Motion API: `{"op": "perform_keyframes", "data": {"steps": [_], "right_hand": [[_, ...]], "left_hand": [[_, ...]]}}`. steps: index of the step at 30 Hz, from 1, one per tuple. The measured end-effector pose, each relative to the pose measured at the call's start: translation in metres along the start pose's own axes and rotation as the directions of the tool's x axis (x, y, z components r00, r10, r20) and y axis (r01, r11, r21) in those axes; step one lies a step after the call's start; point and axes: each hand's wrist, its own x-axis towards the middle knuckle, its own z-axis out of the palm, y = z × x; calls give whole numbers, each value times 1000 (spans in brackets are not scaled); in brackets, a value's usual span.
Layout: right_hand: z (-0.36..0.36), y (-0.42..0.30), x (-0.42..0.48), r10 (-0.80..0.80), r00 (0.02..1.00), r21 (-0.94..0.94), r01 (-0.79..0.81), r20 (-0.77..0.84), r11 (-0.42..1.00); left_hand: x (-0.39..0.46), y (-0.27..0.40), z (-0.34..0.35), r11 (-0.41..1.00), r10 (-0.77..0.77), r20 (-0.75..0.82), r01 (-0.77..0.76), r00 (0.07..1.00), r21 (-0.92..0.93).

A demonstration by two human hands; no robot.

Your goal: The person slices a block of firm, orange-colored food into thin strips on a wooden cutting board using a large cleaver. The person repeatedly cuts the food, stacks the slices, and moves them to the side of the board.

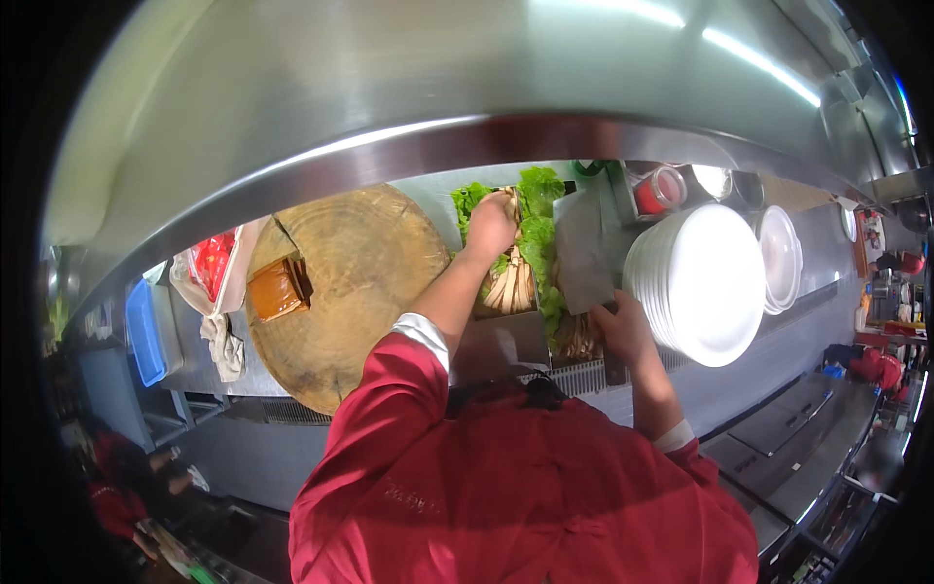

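Observation:
My left hand [490,225] is at the far end of a box of light brown strips [511,287], perhaps sliced dried tofu, with its fingers closed around some of them. Green lettuce leaves [538,233] line this box and the one beside it. In my right hand [620,325] is the handle of a cleaver [582,252], its broad blade lying over the right-hand box. Darker brown strips [576,339] show below the blade. To the left, a stack of brown tofu-like slabs [277,289] rests on a round wooden chopping block [357,277].
A tall stack of white plates [704,285] stands at the right, with clear lidded bowls [779,259] behind. A jar with red contents [660,190] is at the back. Left are a white tub with a red bag [211,266], a cloth [222,347] and a blue tray [146,332]. A steel shelf overhangs the counter.

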Motion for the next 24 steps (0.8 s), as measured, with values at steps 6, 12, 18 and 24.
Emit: {"op": "perform_keyframes", "data": {"steps": [6, 12, 18, 24], "right_hand": [[15, -3, -30, 39, 996, 61, -35, -76, 998], [73, 13, -46, 82, 997, 132, -81, -3, 988], [166, -11, -71, 55, 982, 196, -90, 180, 976], [223, -2, -91, 51, 954, 124, -91, 295, 988]], "left_hand": [[-48, -3, -146, 947, -48, -132, 3, 990, -321], [-134, -87, -334, 715, 87, -89, 0, 992, 700], [-152, -154, -413, 692, 6, 109, -83, 994, 717], [-183, -128, -379, 790, 89, 106, -135, 990, 598]]}}
